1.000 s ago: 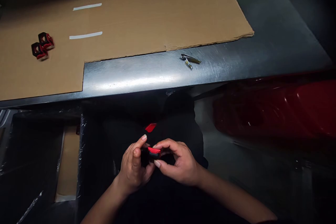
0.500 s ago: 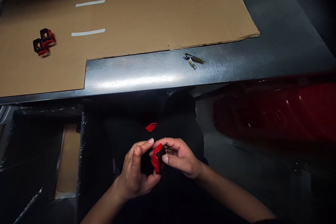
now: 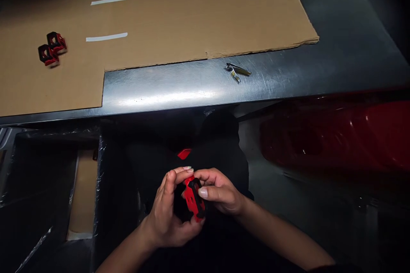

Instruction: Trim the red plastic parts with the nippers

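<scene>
Left hand (image 3: pixel 165 213) curled narrow around one edge of a red-and-black bracket (image 3: pixel 194 198), thumb and fingers closed on it. Right hand (image 3: pixel 221 192) pinching the same piece from the other side, thumb pressed across its face. Bracket nearly upright between the two palms, slightly tilted, well off the bench (image 3: pixel 160 94) and above dark cloth (image 3: pixel 218 158). Just beyond the fingers, a small red shard (image 3: pixel 184 153) against that cloth; what it belongs to, impossible to tell.

Progress, as far as visible: two more brackets (image 3: pixel 51 49) already out on a cardboard sheet (image 3: pixel 198 17), touching each other near its left side, and the piece in hand not yet among them. Two white tape strips (image 3: pixel 109 1) across the cardboard, right of that pair. Nail clipper (image 3: pixel 237 71) on bare steel just past the cardboard's front edge, apart from both hands. Lower left, a bin (image 3: pixel 100 187) lined with plastic film; far right, a blurred red shape (image 3: pixel 336 136).
</scene>
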`<state>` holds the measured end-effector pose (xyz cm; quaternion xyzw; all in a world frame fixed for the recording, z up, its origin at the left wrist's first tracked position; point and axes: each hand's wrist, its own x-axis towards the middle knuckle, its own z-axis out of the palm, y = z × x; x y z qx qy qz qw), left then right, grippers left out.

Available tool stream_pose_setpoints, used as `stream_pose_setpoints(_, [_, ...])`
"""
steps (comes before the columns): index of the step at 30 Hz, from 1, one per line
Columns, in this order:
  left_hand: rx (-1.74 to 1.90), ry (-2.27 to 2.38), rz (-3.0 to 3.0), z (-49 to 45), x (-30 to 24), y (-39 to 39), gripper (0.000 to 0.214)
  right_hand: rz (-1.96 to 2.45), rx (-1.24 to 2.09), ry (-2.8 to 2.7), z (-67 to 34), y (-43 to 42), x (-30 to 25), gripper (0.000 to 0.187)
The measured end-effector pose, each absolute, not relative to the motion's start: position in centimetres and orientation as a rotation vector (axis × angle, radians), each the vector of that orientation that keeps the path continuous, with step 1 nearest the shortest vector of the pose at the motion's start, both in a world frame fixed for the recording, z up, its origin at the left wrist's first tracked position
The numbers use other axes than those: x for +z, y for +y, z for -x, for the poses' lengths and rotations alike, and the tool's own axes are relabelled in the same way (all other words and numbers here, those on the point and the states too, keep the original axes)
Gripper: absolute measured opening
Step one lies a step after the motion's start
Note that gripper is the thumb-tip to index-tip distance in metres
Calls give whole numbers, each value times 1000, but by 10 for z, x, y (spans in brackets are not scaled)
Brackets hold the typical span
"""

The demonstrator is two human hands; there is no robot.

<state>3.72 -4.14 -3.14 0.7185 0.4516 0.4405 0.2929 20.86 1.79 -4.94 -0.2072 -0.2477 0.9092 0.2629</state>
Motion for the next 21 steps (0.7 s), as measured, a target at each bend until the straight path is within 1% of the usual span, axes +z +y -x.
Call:
stream_pose_setpoints(6, [1162, 1200, -1882, -39, -31, -41, 102, 553, 2569, -506, -208, 20, -48, 33])
stream_pose_setpoints(21, [1166, 1228, -1913, -39, -36, -40, 98, 487, 2646, -402, -209, 19, -63, 35])
